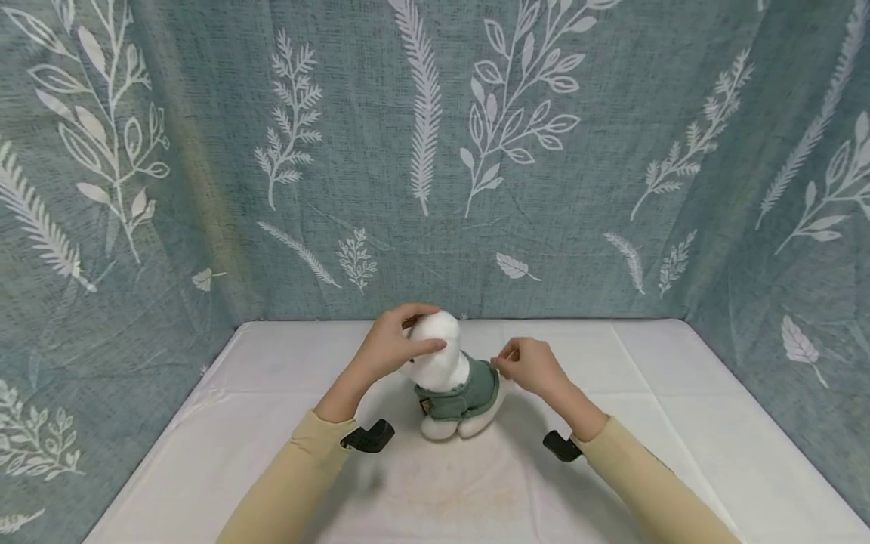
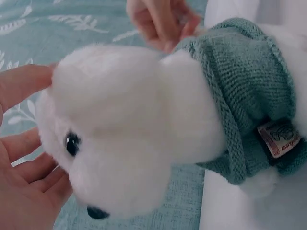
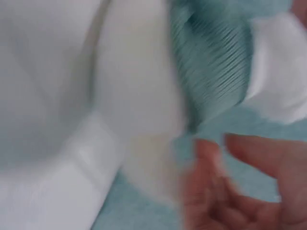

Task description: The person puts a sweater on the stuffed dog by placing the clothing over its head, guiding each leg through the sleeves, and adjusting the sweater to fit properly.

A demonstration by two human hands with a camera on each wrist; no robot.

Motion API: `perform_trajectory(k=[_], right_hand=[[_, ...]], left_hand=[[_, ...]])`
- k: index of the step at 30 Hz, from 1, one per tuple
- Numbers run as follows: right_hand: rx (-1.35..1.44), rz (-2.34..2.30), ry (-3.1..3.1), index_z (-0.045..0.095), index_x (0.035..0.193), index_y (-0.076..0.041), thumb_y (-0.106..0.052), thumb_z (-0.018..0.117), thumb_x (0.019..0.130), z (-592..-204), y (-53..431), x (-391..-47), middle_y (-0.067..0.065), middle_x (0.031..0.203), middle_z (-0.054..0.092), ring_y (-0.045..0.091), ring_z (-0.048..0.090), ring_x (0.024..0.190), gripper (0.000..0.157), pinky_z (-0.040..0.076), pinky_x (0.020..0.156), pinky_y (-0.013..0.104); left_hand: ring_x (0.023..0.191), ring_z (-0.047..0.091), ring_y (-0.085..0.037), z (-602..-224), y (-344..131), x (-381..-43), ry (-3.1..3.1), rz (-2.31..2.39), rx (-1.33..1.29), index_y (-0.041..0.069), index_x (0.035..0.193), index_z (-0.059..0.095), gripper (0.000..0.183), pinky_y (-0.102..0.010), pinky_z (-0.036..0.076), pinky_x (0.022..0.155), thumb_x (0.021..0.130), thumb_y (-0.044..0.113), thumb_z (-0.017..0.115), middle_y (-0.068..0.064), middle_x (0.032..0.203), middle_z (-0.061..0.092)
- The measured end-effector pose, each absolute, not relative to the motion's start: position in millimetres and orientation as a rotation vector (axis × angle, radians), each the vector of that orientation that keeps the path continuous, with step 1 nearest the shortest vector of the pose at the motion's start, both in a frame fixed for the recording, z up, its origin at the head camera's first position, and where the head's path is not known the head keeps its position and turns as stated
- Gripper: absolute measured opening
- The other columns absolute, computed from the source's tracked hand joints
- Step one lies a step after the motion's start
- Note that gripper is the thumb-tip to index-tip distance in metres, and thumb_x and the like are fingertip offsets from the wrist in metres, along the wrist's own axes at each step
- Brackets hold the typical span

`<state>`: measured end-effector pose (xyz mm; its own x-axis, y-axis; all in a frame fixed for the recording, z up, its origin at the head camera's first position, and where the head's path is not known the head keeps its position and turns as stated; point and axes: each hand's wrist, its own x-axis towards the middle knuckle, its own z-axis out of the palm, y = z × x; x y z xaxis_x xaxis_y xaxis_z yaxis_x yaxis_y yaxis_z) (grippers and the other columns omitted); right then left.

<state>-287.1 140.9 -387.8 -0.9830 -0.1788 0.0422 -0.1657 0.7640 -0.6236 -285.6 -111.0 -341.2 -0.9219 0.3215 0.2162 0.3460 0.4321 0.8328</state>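
A white plush dog in a green knitted sweater sits on the white table. My left hand holds its head, thumb on one side and fingers on the other. The left wrist view shows a black eye, a dark nose and a small label on the sweater. My right hand is at the sweater's rear hem, above the dog's back end. In the right wrist view its thumb and forefinger are a little apart, with nothing seen between them; that view is blurred.
The white-covered table runs around the plush dog. Behind and at both sides hangs a blue-green leaf-patterned curtain. Black wrist cameras are strapped at the left cuff and the right cuff.
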Motion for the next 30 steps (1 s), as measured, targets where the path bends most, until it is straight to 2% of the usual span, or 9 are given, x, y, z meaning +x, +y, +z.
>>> perform_trajectory(k=[4, 9, 19, 22, 25, 28, 30], right_hand=[[-0.363, -1.092, 2.854, 0.07, 0.098, -0.008, -0.025, 0.067, 0.089, -392.0, 138.4, -319.2, 0.004, 0.088, 0.069, 0.012, 0.064, 0.07, 0.019, 0.053, 0.062, 0.028], [-0.462, -0.992, 2.652, 0.072, 0.103, -0.008, -0.025, 0.064, 0.091, -398.6, 132.9, -344.9, 0.005, 0.091, 0.07, 0.01, 0.062, 0.07, 0.023, 0.052, 0.064, 0.025], [-0.5, -1.048, 2.464, 0.069, 0.107, 0.001, -0.013, 0.061, 0.092, -391.5, 128.7, -351.6, 0.013, 0.102, 0.07, 0.015, 0.066, 0.085, 0.022, 0.055, 0.077, 0.03], [-0.351, -1.113, 2.493, 0.071, 0.104, 0.0, -0.012, 0.063, 0.091, -400.3, 126.0, -351.5, 0.012, 0.103, 0.07, 0.012, 0.065, 0.08, 0.02, 0.055, 0.073, 0.027], [-0.163, -1.168, 2.535, 0.073, 0.101, -0.001, -0.014, 0.065, 0.089, -413.7, 124.5, -351.2, 0.011, 0.102, 0.071, 0.009, 0.056, 0.067, 0.019, 0.048, 0.061, 0.022], [-0.083, -1.194, 2.561, 0.074, 0.099, -0.002, -0.017, 0.066, 0.088, -422.1, 125.2, -349.8, 0.006, 0.093, 0.071, 0.009, 0.044, 0.058, 0.02, 0.038, 0.054, 0.021], [-0.079, -1.218, 2.561, 0.073, 0.102, -0.002, -0.018, 0.066, 0.089, -421.5, 126.6, -347.4, 0.004, 0.085, 0.069, 0.009, 0.043, 0.056, 0.022, 0.039, 0.055, 0.022]], left_hand=[[0.127, 0.05, -0.026, -344.6, -115.5, -288.7, -2.626, -1.636, -0.613, 0.025, 0.126, 0.058, 0.051, -0.041, 0.053, 0.084, 0.08, 0.032, 0.077, -0.001, 0.134, 0.053], [0.127, 0.049, -0.027, -348.9, -116.8, -289.4, -2.618, -1.67, -0.622, 0.026, 0.126, 0.059, 0.052, -0.041, 0.053, 0.083, 0.078, 0.032, 0.078, -0.001, 0.135, 0.052], [0.125, 0.05, -0.028, -348.4, -115.3, -288.4, -2.591, -1.665, -0.658, 0.023, 0.127, 0.058, 0.052, -0.043, 0.052, 0.086, 0.079, 0.031, 0.078, -0.003, 0.134, 0.053], [0.125, 0.05, -0.029, -347.6, -115.1, -286.8, -2.59, -1.66, -0.663, 0.021, 0.127, 0.058, 0.053, -0.044, 0.052, 0.085, 0.079, 0.029, 0.078, -0.004, 0.134, 0.053], [0.125, 0.05, -0.03, -346.8, -114.7, -285.1, -2.595, -1.636, -0.661, 0.022, 0.126, 0.059, 0.052, -0.043, 0.053, 0.084, 0.078, 0.029, 0.079, -0.004, 0.134, 0.053], [0.125, 0.051, -0.03, -346.4, -114.5, -284.9, -2.603, -1.622, -0.663, 0.023, 0.125, 0.059, 0.051, -0.043, 0.053, 0.084, 0.078, 0.031, 0.078, -0.003, 0.134, 0.053], [0.125, 0.051, -0.028, -346.6, -115.7, -285.9, -2.606, -1.623, -0.657, 0.025, 0.125, 0.059, 0.049, -0.043, 0.052, 0.086, 0.08, 0.034, 0.077, -0.001, 0.134, 0.053]])
